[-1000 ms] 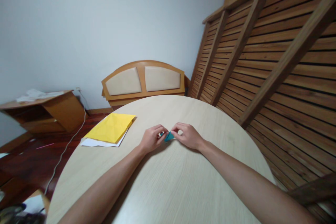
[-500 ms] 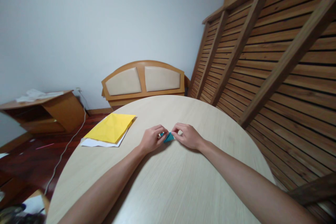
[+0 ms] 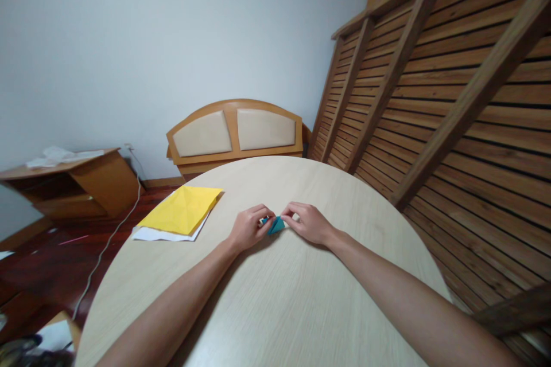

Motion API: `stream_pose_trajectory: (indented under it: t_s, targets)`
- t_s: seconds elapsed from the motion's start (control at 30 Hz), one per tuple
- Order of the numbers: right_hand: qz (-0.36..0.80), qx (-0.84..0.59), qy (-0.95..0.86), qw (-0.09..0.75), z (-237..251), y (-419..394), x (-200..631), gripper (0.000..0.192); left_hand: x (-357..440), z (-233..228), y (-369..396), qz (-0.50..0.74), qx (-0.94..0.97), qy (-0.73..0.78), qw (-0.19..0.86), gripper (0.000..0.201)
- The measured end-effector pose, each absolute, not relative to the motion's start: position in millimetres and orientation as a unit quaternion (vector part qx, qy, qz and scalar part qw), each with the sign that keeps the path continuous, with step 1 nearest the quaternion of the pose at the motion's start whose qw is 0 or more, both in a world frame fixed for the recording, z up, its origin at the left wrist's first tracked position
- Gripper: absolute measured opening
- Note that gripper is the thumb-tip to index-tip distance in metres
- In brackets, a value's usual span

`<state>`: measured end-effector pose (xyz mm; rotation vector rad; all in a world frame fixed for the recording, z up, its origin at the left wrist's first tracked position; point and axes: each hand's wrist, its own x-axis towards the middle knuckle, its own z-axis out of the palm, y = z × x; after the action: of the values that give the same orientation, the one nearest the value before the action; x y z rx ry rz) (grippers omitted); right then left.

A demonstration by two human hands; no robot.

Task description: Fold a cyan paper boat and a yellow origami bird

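A small folded piece of teal paper [image 3: 276,225] is held between my hands, just above or on the round table's middle. My left hand [image 3: 251,226] pinches its left side between thumb and fingers, hiding part of it. On the other side, the thumb and index fingertip of my right hand [image 3: 307,222] are closed at the paper's upper right corner. A crease or flap edge runs slantwise across the paper.
Yellow paper [image 3: 183,209] lies over white sheets [image 3: 166,235] on the left of the pale round table [image 3: 297,304]. Beyond stand a wooden headboard [image 3: 235,129] and a low cabinet [image 3: 103,180]. Slatted wood panels [image 3: 430,103] lean at the right. A cable [image 3: 112,235] trails along the floor.
Both hands stay almost in place. The teal paper has shifted slightly between the fingers, and its slanted fold line shows more clearly now.
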<state>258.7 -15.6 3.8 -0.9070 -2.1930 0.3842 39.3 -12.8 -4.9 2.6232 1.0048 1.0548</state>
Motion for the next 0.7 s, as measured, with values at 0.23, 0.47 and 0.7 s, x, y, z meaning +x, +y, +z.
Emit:
stream_pose_trajectory:
  t_s: [0.23, 0.47, 0.7]
  targets:
    - [0.153, -0.352, -0.855, 0.349, 3.9, -15.3, 258.7, 0.012, 39.8, -5.9, -12.0, 0.349, 0.874, 0.329, 0.073, 0.019]
    - [0.129, -0.348, -0.861, 0.349, 3.1, -15.4, 257.8, 0.011, 40.9, -5.4, -13.3, 0.358, 0.874, 0.322, 0.062, 0.016]
    - [0.089, -0.330, -0.876, 0.340, 2.8, -16.9, 255.8, 0.010, 42.7, -4.1, -15.2, 0.357, 0.878, 0.315, 0.053, 0.012]
